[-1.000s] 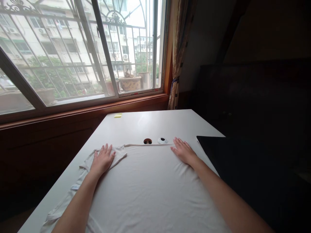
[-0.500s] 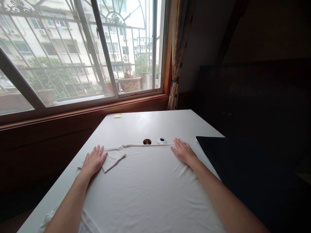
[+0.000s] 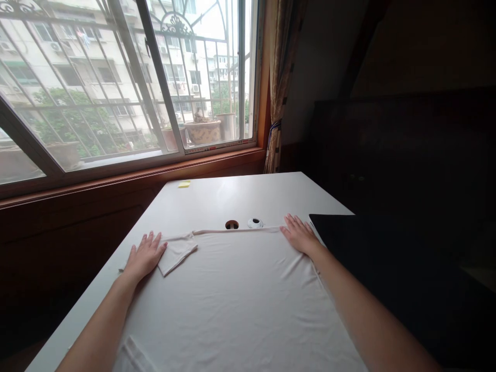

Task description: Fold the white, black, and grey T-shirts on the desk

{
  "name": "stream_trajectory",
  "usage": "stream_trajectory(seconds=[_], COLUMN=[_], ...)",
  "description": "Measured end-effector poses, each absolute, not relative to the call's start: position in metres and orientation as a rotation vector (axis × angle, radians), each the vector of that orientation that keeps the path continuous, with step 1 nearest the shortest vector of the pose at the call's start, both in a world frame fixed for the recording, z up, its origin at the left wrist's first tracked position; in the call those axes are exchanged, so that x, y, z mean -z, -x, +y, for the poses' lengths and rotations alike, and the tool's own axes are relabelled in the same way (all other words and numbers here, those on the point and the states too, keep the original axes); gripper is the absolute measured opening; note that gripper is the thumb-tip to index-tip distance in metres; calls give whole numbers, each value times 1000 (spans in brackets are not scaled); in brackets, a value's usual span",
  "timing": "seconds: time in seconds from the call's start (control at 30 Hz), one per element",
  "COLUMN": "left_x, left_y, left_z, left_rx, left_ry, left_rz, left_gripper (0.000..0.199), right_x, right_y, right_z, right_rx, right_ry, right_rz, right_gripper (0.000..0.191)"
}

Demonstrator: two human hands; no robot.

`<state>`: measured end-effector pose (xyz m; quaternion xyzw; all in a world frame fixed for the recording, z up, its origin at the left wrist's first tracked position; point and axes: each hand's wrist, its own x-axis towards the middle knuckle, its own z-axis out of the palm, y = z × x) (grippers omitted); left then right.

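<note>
A white T-shirt [image 3: 240, 289] lies spread over the white table [image 3: 236, 199], its far edge running just short of two round holes. One short sleeve [image 3: 177, 253] is folded inward at the far left. Flat on the cloth beside that sleeve rests my left hand [image 3: 145, 254], fingers stretched out. My right hand [image 3: 299, 233] lies open on the far right corner of the shirt, with fingers spread and creases running from under it. Both forearms cover parts of the shirt's sides.
One cable hole [image 3: 232, 225] is uncovered; a white grommet [image 3: 255, 223] sits beside it. A yellow sticky note [image 3: 184, 184] is near the far left corner. A black sheet-like thing [image 3: 349, 248] overlaps the table's right edge. Beyond are a window [image 3: 201, 77] and a tied curtain [image 3: 276, 134].
My right hand has slid a little to the right along the shirt's far edge. My left hand stays about where it was on the cloth. The view has shifted slightly.
</note>
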<state>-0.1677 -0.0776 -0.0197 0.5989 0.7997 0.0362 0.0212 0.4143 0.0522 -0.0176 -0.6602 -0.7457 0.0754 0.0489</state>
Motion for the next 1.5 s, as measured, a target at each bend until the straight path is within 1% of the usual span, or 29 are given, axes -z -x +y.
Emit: stream_trajectory(seconds=[0.17,0.4,0.67,0.87,1.0,1.2,1.37,1.5], left_x=[12,-15,-32,-38,-40,-61,-81,-88], left_y=[189,209,215,210,207,207,210,213], left_z=[-69,-52,-28,-25,-26,-21,-27,-43], left_rx=[-149,-192,-101,-167,-257,-353,-351,-400], left_ry=[-1949,-2137,-2071,-2071,-2082,-2153,-2203,-2199], left_rz=[2369,2190,2196,2135,2090,1925,1890,2000], left_gripper=[67,56,34,34,33,41,35,34], right_x=[14,-11,-22,-29,-37,-56,-70,-78], right_y=[-428,-445,-444,-445,-447,-449,-453,-457], right_z=[68,81,90,95,101,101,88,73], right_rx=[-267,-252,-234,-268,-294,-329,-396,-492], right_ry=[1986,1789,1800,1793,1770,1572,1480,1458], right_rz=[-2274,-2357,-2402,-2389,-2327,-2312,-2262,-2186], right_gripper=[60,32,9,5,13,22,25,26])
